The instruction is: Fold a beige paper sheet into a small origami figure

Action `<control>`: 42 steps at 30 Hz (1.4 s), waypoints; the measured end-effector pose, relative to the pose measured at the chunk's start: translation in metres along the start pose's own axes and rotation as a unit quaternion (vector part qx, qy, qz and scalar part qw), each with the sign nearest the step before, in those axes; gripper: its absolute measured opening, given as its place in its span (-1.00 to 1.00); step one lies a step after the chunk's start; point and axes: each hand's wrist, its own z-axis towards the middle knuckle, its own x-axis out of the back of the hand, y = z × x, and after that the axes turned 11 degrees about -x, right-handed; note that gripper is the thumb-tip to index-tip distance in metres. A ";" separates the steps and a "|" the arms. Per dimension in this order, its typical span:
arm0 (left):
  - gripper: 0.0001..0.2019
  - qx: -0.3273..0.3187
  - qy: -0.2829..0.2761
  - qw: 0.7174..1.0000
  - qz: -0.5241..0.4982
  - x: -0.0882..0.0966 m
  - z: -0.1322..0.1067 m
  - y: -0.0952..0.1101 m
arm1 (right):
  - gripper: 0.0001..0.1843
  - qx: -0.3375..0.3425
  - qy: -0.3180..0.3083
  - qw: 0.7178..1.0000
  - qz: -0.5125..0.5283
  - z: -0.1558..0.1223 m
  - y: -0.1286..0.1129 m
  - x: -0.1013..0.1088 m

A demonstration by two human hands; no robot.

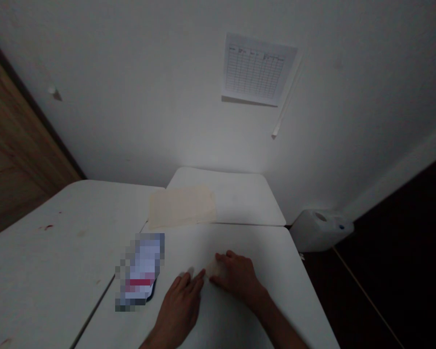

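Observation:
My left hand lies flat on the white table, fingers stretched forward and together, fingertips touching a small pale piece of paper. My right hand rests just right of it with fingers curled down onto the same pale piece; whether it grips it I cannot make out. A blurred-out card or packet lies left of my left hand. A cream stack of paper sheets sits farther back on the table.
Several white tables stand pushed together; another one is on the left with reddish spots. A white plastic canister stands on the dark floor at right. A printed table sheet hangs on the wall. Wooden panel at far left.

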 end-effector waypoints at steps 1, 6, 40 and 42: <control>-0.46 0.000 -0.001 1.000 0.003 0.000 0.000 0.000 | -0.36 0.003 -0.004 1.000 0.004 0.000 0.001 0.000; -0.50 0.002 -0.009 1.000 0.013 -0.001 0.000 -0.001 | -0.23 0.012 -0.019 0.999 0.030 -0.003 0.008 0.001; -0.69 -0.056 -0.019 0.984 -0.169 -0.012 0.054 -0.015 | -0.74 0.054 0.120 0.991 -0.006 -0.048 0.024 -0.031; -0.63 -0.047 -0.026 0.983 -0.174 -0.012 0.053 -0.017 | -0.75 0.052 0.114 0.992 -0.002 -0.049 0.023 -0.030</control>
